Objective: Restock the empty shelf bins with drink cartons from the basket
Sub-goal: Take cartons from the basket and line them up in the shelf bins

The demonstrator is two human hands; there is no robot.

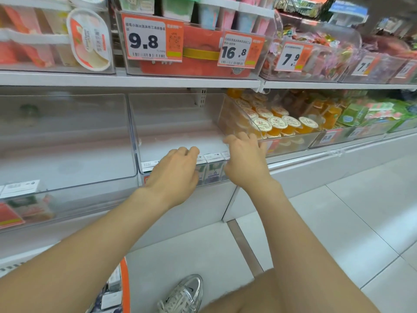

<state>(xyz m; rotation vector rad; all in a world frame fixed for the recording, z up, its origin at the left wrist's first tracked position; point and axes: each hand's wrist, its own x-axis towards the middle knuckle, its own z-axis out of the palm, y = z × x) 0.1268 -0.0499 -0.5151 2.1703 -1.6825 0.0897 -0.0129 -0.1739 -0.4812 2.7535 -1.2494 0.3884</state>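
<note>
While leaning in over the front lip of the middle bin (176, 123), set both hands on a row of drink cartons (212, 168) standing along its front wall. Curled the left hand (173, 175) knuckles-up over the left part of the row; with the fingertips hidden, could not tell a grip from a mere press. Laid the right hand (246, 161) at the row's right end, fingers loosely spread and reaching forward, holding nothing, close to the bin's clear right wall.

Judged as the placing step: squaring up a first row, with bare bin floor behind it. Judged the next move to call for drawing both hands back and down to the basket (125, 288), marked by its orange rim at the bottom left with spare cartons (112, 283) inside, then lifting a fresh lot over the lip and setting it behind the row without tipping the standing ones.

Further left, showed a second clear bin (67, 143), nearly bare, a few cartons at its front corner. To the right, showed orange jelly cups (277, 123) with round white lids, then green packs (372, 111). Read price tags (146, 39) on the shelf above: "9.8", "16.8", "7.9"; read "9.9" on a smaller tag (327, 137) lower right. Could not read the small print. Showed a silver shoe (187, 292) on the pale tiled floor (316, 222).
</note>
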